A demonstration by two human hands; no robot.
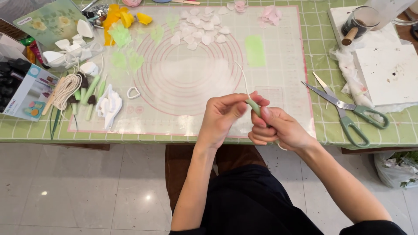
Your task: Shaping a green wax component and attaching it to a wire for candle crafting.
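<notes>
Both my hands meet at the table's near edge over a translucent silicone mat (278,69) with pink rings. My left hand (222,115) pinches the top of a pale green clay-covered stem (253,105) on a thin white wire (242,77) that rises from it. My right hand (274,128) grips the lower part of the same stem, thumb pressed on the green clay. White clay petals (202,28) lie spread at the far middle of the mat, pink petals (271,14) beside them, and a flat green clay strip (255,50) to their right.
Green-handled scissors (348,111) lie right of the mat. White slabs (387,74) and a cup with a wooden handle (359,21) sit far right. At left are green stems (89,93), a wire bundle (65,89), white cutters (109,106), yellow clay pieces (119,17) and boxes (24,89).
</notes>
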